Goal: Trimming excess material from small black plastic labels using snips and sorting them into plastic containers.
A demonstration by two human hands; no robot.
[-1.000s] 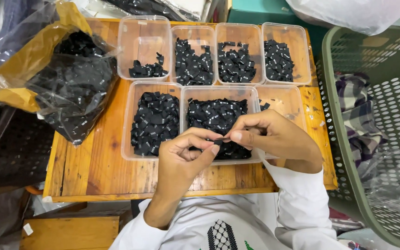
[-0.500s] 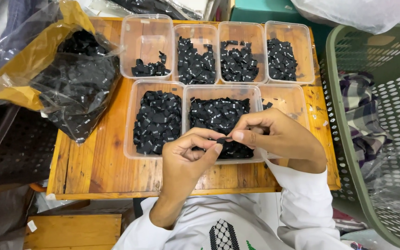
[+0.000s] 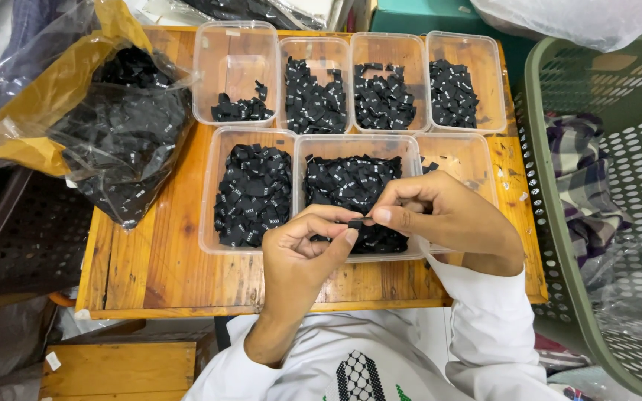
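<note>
Small black label (image 3: 355,223) pinched between fingertips of left hand (image 3: 307,252) and right hand (image 3: 440,215), above clear tray (image 3: 300,160) of like labels on wooden table (image 3: 157,260).

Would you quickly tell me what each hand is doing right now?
Left hand: pinched shut on small black label.
Right hand: pinched shut on the same label.

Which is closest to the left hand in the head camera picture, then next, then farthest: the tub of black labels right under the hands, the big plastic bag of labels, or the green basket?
From the left hand:
1. Tub of black labels, just beyond the fingers.
2. Plastic bag, far left on the table.
3. Green basket, off to the right.
</note>
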